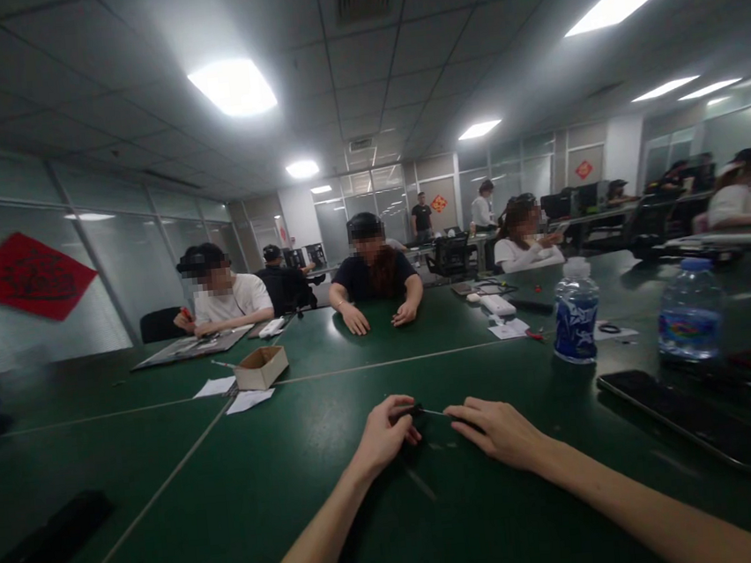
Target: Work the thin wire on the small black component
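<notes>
A wide green counter [340, 462] fills the lower view, with other people seated along its far edge; a dark phone [700, 417] lies at the right, near two water bottles [574, 311]; a small cardboard box [261, 367] sits left of centre with white paper slips beside it; the left hand [385, 435] rests on the counter, its fingers closed round the dark handle of a small screwdriver [421, 412]; the right hand [496, 429] lies just beside it, fingers curled loosely, fingertips at the thin shaft's end; whether they pinch it I cannot tell.
</notes>
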The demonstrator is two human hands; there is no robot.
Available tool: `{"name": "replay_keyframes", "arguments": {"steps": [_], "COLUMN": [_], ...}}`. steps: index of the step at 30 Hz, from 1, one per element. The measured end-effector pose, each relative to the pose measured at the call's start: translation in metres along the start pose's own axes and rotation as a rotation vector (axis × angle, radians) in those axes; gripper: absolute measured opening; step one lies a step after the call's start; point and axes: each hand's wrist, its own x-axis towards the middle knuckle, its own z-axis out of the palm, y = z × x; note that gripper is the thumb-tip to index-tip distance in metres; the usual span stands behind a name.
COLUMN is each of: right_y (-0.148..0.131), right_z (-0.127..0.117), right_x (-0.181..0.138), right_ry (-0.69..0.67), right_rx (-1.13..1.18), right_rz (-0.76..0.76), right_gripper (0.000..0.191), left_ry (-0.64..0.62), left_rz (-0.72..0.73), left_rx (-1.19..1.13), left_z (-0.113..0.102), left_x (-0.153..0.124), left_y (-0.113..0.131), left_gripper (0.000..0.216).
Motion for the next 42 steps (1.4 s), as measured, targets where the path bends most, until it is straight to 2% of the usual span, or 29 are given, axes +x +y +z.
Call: {"name": "replay_keyframes", "arguments": {"steps": [9, 14, 19, 23, 42], "right_y": [0.002, 0.0, -0.003, -0.005, -0.003], "right_z": [0.002, 0.001, -0.001, -0.003, -0.004], "right_x": [-0.001, 0.001, 0.0, 0.0, -0.001], "right_ry": [-0.001, -0.014, -0.025, -0.046, -0.064], "right_rx": [-0.003, 0.003, -0.034, -0.069, 0.009], "right_rz": [0.001, 0.017, -0.025, -0.082, -0.095], "right_gripper": [0.032, 0.032, 0.031, 0.032, 0.031], "left_ry": [-0.083, -0.021, 0.026, 0.003, -0.042], "left_rz": [-0.024, -0.024, -0.004, -0.001, 0.001], "left_rx": [-0.012, 0.036, 0.031, 0.049, 0.162], "left_z": [-0.002, 0.0, 0.001, 0.002, 0.004], "left_x": [-0.003, -0.003, -0.001, -0.003, -0.011], "left_y": [0.003, 0.005, 0.002, 0.004, 0.018], "left_gripper": [0.041, 0.035, 0.043, 0.046, 0.038]}}
